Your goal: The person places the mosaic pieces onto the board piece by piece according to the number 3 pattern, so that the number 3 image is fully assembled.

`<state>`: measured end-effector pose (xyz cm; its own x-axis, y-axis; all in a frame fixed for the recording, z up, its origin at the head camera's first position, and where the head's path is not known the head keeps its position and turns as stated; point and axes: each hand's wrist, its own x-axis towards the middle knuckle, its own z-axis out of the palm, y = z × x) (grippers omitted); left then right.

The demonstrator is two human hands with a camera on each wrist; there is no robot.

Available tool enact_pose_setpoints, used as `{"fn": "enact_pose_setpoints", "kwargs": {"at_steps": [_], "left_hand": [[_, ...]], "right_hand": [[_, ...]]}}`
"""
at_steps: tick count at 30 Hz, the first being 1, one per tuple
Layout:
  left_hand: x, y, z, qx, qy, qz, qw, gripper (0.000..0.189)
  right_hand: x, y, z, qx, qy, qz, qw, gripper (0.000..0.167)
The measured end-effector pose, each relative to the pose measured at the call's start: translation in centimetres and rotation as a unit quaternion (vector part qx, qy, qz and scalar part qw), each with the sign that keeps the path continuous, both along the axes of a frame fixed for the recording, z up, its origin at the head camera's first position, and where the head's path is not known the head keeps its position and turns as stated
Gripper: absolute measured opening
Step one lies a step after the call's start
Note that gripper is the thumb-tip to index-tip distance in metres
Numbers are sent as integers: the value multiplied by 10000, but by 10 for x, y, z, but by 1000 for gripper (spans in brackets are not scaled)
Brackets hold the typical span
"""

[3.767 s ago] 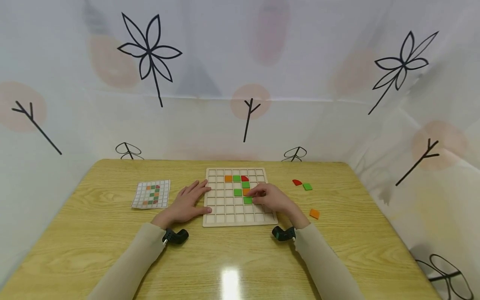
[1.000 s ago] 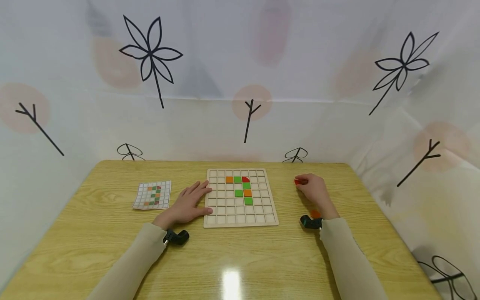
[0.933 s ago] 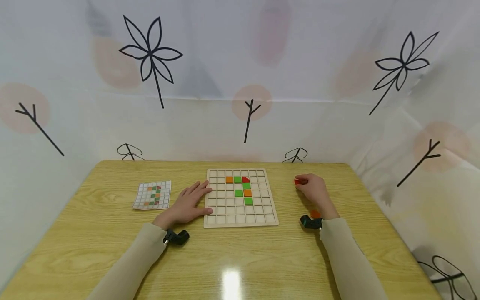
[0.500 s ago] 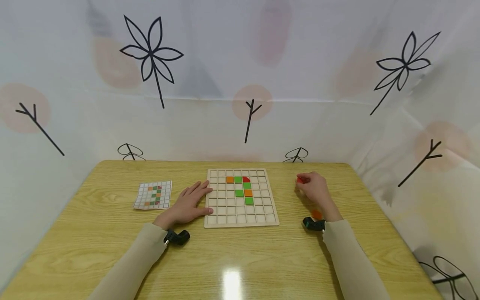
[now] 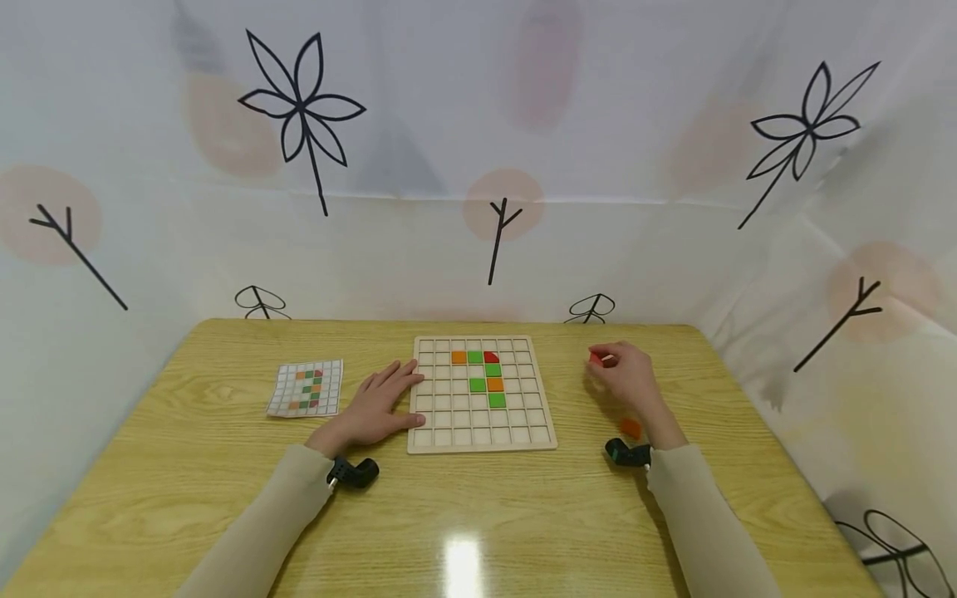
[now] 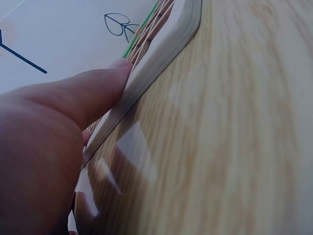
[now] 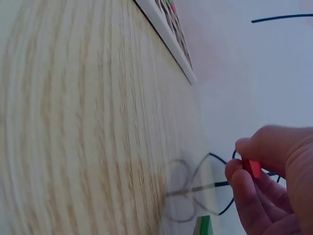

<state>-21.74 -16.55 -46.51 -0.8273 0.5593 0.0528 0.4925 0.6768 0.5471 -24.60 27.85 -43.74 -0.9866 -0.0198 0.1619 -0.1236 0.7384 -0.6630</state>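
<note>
My left hand [image 5: 374,409] rests on the left rim of a wooden grid board [image 5: 478,438], fingers spread and straight; the left wrist view shows its thumb [image 6: 93,93] on the board's edge. To the right of the board, my right hand [image 5: 630,375] pinches a red tile [image 7: 255,169] between thumb and fingers, a little above the table. Several tiles lie in the grid: an orange square [image 5: 459,357], green squares, another orange square [image 5: 495,384] and a red round-cornered tile [image 5: 491,358]. A green tile [image 7: 203,225] lies near the right hand, hidden from the head view.
A printed grid card [image 5: 280,402] with a coloured pattern lies left of the board. One loose orange tile [image 5: 630,428] lies by the right wrist. The wooden table [image 5: 419,531] ends at a patterned cloth backdrop [image 5: 419,266].
My right hand has moved from the board to the loose tiles on the right, taken the red tile and raised it slightly. The left hand has stayed on the board's rim.
</note>
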Motion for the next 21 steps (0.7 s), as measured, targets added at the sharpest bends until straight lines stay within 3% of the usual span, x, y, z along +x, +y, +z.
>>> {"fn": "enact_pose_setpoints", "kwargs": {"at_steps": [9,14,21], "left_hand": [[0,-1,-2,-22,15,9,10000,71],[0,-1,-3,-25,31,20,10000,71],[-1,-1,-3,-35,57,6,10000,71]], "right_hand": [[5,-7,0,-350,-114,217,9991,37],[9,-16,3,-643,-143,442,9968,31],[14,-27,5,-180,-1,796,9967,23]]}}
